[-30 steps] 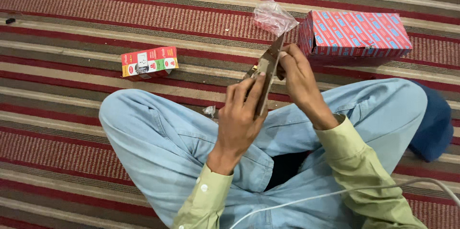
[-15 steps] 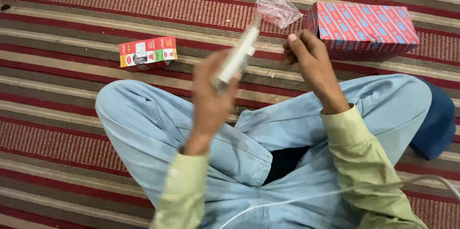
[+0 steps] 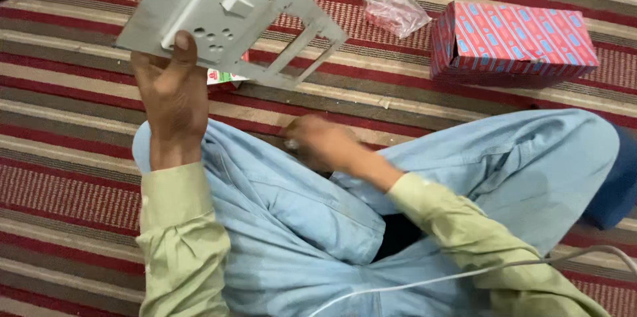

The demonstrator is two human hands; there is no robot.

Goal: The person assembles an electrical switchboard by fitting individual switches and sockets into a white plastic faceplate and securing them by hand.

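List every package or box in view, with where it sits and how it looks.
Large box: on the striped rug, upper right, beyond the person's knee; long rectangular carton, red with a light blue pattern.
Small box: on the rug, mostly hidden behind the grey switch plate that the left hand holds up; red, white and green edge showing.
Plastic bag: crumpled, clear, left of the large box.

L hand (image 3: 174, 95) raised at 11 o'clock, fingers clamped, thumb up. R hand (image 3: 317, 144) low at centre, curled, blurred.
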